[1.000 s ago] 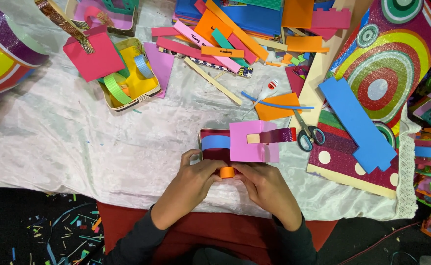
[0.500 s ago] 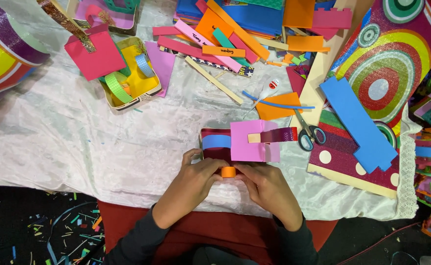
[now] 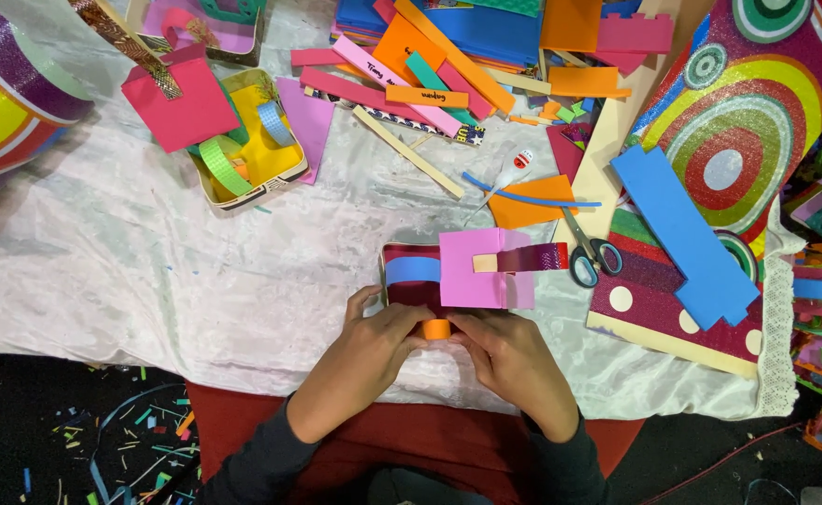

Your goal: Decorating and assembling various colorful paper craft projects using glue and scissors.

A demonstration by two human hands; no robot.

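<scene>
Hardly anything shifted vs the earlier frames: both hands sat in the same spot at the near table edge, w/ the pink card and strips unmoved. Left hand (image 3: 374,351) and right hand (image 3: 509,360) were together, fingertips pinched from both sides on a small orange paper piece (image 3: 436,328), which lay at the near edge of a dark red box (image 3: 402,295). Box already carried a blue strip (image 3: 412,271) looped across it and a pink card (image 3: 472,268) w/ a glittery red strip (image 3: 533,257) slotted through, so several bits looked attached; the orange piece seemed only half placed, prob. being pressed on or folded, can't tell which. Just right of the box, scissors (image 3: 591,254) lay open on the white cloth (image 3: 130,281), near a red sheet w/ white dots (image 3: 673,313) and a long blue foam strip (image 3: 682,234). Further off, an orange sheet (image 3: 542,201), a wooden stick (image 3: 406,150) and a yellow tray (image 3: 257,154) holding green and blue paper loops, w/ a pink square (image 3: 182,103) over its corner. Far edge: heap of unused coloured strips (image 3: 411,79), lots of stock left.
</scene>
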